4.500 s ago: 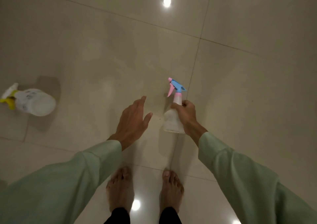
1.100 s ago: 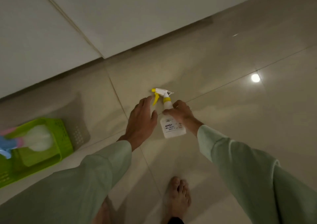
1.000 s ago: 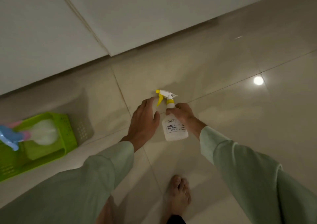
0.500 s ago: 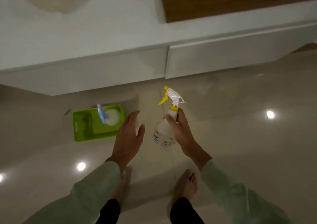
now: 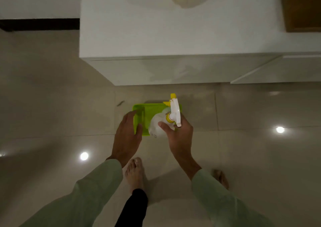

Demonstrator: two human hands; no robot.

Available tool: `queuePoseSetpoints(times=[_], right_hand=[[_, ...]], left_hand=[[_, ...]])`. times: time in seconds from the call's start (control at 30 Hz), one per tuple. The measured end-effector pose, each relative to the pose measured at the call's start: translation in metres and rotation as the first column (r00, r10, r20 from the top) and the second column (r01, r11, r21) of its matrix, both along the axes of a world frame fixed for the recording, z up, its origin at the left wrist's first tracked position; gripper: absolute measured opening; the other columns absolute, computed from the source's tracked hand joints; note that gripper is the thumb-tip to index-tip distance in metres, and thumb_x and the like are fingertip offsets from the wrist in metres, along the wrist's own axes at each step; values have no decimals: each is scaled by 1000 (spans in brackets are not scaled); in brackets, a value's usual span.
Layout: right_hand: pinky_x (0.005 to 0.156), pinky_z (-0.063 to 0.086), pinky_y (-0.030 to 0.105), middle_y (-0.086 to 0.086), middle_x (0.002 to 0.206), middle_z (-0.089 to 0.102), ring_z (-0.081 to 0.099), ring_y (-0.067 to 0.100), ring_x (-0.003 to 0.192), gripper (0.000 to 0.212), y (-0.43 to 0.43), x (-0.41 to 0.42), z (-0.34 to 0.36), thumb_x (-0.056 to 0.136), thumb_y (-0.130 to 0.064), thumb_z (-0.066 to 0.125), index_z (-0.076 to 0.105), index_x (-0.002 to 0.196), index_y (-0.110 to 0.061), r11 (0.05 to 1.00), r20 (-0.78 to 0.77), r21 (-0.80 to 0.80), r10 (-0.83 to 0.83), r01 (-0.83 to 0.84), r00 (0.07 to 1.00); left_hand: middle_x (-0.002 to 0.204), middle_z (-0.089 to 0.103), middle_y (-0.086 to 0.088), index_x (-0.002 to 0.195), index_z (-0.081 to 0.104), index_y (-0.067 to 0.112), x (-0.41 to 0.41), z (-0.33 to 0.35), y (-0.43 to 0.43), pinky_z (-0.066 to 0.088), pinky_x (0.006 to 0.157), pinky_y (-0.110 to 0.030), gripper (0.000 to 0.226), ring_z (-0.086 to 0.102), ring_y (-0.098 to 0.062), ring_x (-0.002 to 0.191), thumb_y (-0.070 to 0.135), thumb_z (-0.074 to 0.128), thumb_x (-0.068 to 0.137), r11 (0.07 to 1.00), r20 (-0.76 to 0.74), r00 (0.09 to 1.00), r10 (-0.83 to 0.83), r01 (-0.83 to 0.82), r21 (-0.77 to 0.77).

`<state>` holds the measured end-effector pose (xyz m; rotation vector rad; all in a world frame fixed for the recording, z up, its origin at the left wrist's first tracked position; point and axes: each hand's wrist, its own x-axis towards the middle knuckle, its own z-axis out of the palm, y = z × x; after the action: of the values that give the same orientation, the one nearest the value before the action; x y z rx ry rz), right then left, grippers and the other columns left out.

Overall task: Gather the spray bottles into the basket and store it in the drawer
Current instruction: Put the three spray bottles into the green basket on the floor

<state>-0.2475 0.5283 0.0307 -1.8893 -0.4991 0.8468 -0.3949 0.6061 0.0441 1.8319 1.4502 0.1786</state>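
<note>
Since half a second earlier the view had swung to look almost straight down, and the lime-green rectangular plastic basket (image 5: 139, 111), which had lain off to the left of the hands, now sat directly beneath them on the glossy beige tiled floor (image 5: 260, 157). The right hand (image 5: 180, 136) was closed around the neck of the translucent white spray bottle with a yellow collar and yellow-tipped white trigger head (image 5: 159, 125), holding it over the basket with the nozzle pointing away from the person. The left hand (image 5: 127, 136) was spread flat and empty, fingers loosely extended, over the basket's left rim; whether it touched the rim could not be told. The bottle and both hands covered most of the basket's interior, so its contents could not be made out. Just beyond the basket stood a low white cabinet (image 5: 173, 35), its glossy front facing the person. A bare foot (image 5: 134, 173) stood on the tiles near the basket, below the hands.
</note>
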Motion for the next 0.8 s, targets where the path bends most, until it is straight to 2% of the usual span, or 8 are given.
queuePoseSetpoints(times=[0.1,0.23,0.37,0.43,0.53,0.67,0.8], right_hand=[[71,44,10,-10,79,66,60,0,76,33,23,-38,-35,70,-19,89,65,92,-22,999,90,-33,6,-3,996],[76,44,27,-2,88,66,59,18,87,30,46,-66,-97,74,-26,85,65,96,-17,995,106,-101,20,-10,994],[72,28,16,-8,87,58,40,1,83,30,67,-72,-159,77,-25,82,55,91,-29,989,259,-148,47,-8,965],[69,25,15,-8,84,56,35,1,80,28,73,-73,-183,78,-25,81,55,90,-25,989,336,-149,61,-11,940],[70,29,18,2,86,63,42,10,83,32,78,-77,-213,78,-22,83,59,97,-14,986,455,-155,122,-56,882],[76,28,14,4,84,65,50,18,81,39,80,-81,-231,76,-21,86,55,100,-15,985,552,-156,152,-77,820],[80,36,19,5,94,65,55,22,87,43,73,-82,-231,76,-22,85,57,107,-13,975,519,-199,193,-102,832]], left_hand=[[143,49,-9,141,42,10,-23,-17,24,43,105,-45,49,51,-29,128,11,54,94,1000,-5,1000,-4,4,-25],[146,47,-8,143,41,11,-40,-54,46,42,107,-45,49,49,-27,131,14,53,95,999,-20,999,-27,26,-38],[147,47,-7,143,40,13,-44,-101,61,42,106,-40,49,50,-26,130,18,52,96,998,-31,998,-50,48,-47],[148,46,-6,144,40,14,-44,-119,66,40,107,-38,49,49,-25,132,19,52,97,998,-23,998,-55,54,-39],[148,46,-6,144,41,14,-46,-145,75,38,107,-35,49,48,-23,133,19,53,97,998,-16,998,-66,66,-17],[150,45,-5,144,41,13,-47,-162,80,37,108,-34,49,46,-22,136,18,53,96,997,-21,997,-80,79,-13],[151,43,-6,145,38,13,-48,-160,81,41,110,-39,51,46,-23,135,18,53,96,996,-28,996,-83,82,-25]])
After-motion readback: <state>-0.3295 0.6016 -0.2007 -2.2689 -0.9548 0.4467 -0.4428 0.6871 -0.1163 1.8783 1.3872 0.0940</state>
